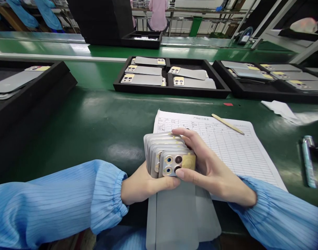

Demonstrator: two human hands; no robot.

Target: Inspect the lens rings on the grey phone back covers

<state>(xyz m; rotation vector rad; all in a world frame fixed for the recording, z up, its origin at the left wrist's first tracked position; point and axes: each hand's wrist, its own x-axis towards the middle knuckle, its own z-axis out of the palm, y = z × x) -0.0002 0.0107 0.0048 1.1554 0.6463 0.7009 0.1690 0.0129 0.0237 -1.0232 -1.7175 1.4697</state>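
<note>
Between my two hands is a fanned stack of grey phone back covers (176,211), each with a raised camera block at its upper end. The front cover shows lens rings and a yellow film patch. My left hand (148,184) grips the stack from the left, its thumb lying across the front cover; its other fingers are hidden behind. My right hand (208,166) holds the upper right side, with the thumb on the camera block and the fingers over the top edges. Beneath and behind the stack lies a printed form sheet (237,152).
Black trays with more covers stand at the left (62,78), centre back (171,89) and right (265,95). A thin wooden stick (228,124) lies on the form. A pen (308,163) and a white scrap (280,109) are at right. People sit in the background.
</note>
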